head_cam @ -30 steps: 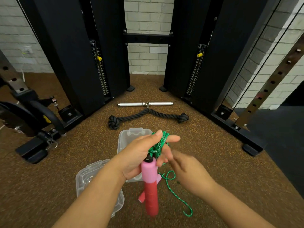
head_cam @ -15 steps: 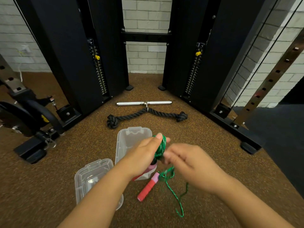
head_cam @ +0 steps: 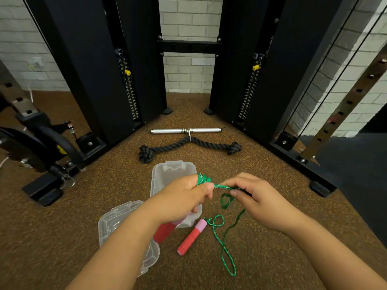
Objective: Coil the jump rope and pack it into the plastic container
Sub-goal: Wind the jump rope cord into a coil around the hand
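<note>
My left hand [head_cam: 184, 197] grips a coil of green jump rope [head_cam: 202, 179] together with one red-and-pink handle [head_cam: 165, 231], which pokes out below the wrist. A short stretch of rope runs taut to my right hand [head_cam: 253, 197], which pinches it. The slack rope [head_cam: 225, 245] loops down onto the floor and joins the second red-and-pink handle [head_cam: 191, 237], which lies on the floor. The clear plastic container [head_cam: 167, 174] stands open just beyond my left hand. Its clear lid [head_cam: 113, 220] lies on the floor to the left, under my forearm.
A black tricep rope [head_cam: 188, 146] and a chrome bar [head_cam: 186, 130] lie on the brown speckled floor beyond the container. Black cable-machine towers [head_cam: 100, 70] stand at left and right. A black machine base [head_cam: 41, 187] juts in from the left.
My hands and the held handle dropped lower. My right hand moved from below the coil out to the right and pulled a stretch of rope taut. The second handle now lies exposed on the floor.
</note>
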### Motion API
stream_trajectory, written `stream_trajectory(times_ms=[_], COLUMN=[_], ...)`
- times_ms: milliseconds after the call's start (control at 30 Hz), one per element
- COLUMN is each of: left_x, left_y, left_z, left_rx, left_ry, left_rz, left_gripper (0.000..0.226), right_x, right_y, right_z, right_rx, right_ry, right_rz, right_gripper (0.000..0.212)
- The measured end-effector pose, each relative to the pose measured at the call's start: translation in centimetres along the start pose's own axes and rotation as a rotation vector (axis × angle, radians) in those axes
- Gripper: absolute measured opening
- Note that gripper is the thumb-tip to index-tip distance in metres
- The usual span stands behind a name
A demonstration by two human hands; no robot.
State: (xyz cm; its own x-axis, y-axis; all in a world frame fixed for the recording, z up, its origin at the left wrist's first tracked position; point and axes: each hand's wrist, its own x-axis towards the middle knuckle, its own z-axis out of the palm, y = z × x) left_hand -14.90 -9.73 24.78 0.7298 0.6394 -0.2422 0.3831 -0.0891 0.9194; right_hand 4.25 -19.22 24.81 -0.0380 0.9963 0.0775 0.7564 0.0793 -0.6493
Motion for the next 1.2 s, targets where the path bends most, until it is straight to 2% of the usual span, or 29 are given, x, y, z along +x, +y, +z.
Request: stream_trajectory(times_ms=[67,233,367,567,767,900,933,1000,1067,1100,1200], left_x=[0.0,-0.1,-0.1,0.0,0.3,0.2,0.1,0.0,-0.2,-0.3,-0.3], left_y=[0.4,1.1,1.0,0.7,0.2,0.2,0.3,0.6,1.0,1.2,1.6], left_z=[-0.2,-0.3,-0.7,-0.8,-0.9,-1.4,-1.5,-1.5,-1.2,-0.9,-0.1], left_rx=[0.001,-0.066,-0.099,-0.135,-0.142,-0.153,-0.158,-0.164,-0.153,-0.138,-0.107], left_ry=[0.016,0.060,0.092,0.109,0.129,0.165,0.175,0.164,0.113,0.084,0.029], left_rz=[0.011,0.038,0.046,0.058,0.056,0.051,0.054,0.052,0.044,0.041,0.039], left_gripper=[0.026,0.026,0.027,0.027,0.030,0.029,0.029,0.028,0.028,0.028,0.027], right_x=[0.1,0.2,0.5,0.4,0.2,0.0,-0.1,-0.4,-0.6,-0.5,-0.1], right_y=[-0.1,-0.4,-0.6,0.0,0.5,1.2,1.5,2.0,1.9,1.4,0.0], right_z=[0.3,0.2,0.4,0.5,1.3,0.8,0.6,0.4,0.6,0.8,2.0], right_rx=[0.055,0.484,0.753,1.072,0.864,0.833,0.764,0.436,0.151,0.153,0.479], right_ry=[0.050,0.155,0.231,0.190,0.027,0.054,0.065,0.012,-0.075,-0.062,0.052], right_rz=[0.042,0.280,0.362,0.405,0.484,0.564,0.571,0.561,0.494,0.453,0.289], right_gripper=[0.028,0.029,0.027,0.036,0.033,0.023,0.022,0.022,0.033,0.040,0.042])
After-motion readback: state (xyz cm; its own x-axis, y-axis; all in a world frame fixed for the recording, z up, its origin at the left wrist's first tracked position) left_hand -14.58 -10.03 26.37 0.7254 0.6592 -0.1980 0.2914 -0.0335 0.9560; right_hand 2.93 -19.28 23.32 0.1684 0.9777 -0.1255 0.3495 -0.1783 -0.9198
